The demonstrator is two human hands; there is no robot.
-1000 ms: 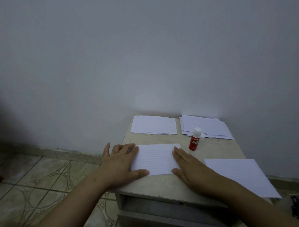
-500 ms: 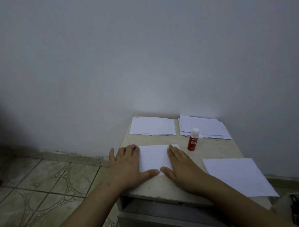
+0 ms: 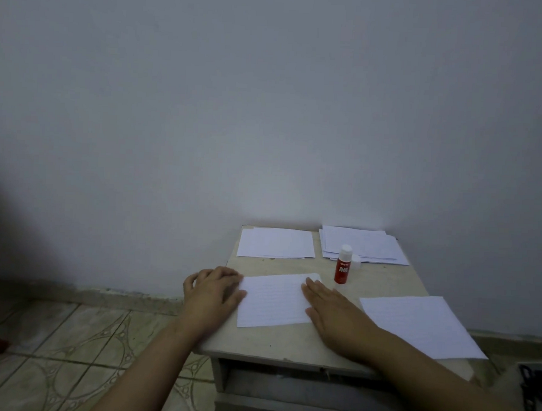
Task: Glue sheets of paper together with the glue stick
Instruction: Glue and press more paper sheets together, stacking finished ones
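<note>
A lined white sheet (image 3: pixel 273 300) lies flat at the middle front of a small beige table (image 3: pixel 291 343). My left hand (image 3: pixel 211 293) rests at its left edge, fingers loosely curled on the table edge. My right hand (image 3: pixel 333 316) lies flat, palm down, over the sheet's right edge. A red glue stick (image 3: pixel 343 268) with a white cap stands upright just behind the sheet, right of centre, touched by neither hand. Another single sheet (image 3: pixel 419 325) lies at the front right.
Two paper stacks sit against the wall: a neat stack (image 3: pixel 276 243) at back left, a looser stack (image 3: pixel 362 245) at back right. A small white cap-like object (image 3: pixel 356 261) sits behind the glue stick. Tiled floor (image 3: pixel 70 352) lies to the left. A dark object (image 3: pixel 531 393) is at right.
Both hands first slid inward over the sheet, then spread apart again toward its left and right edges. The sheet, glue stick and stacks stay where they were.
</note>
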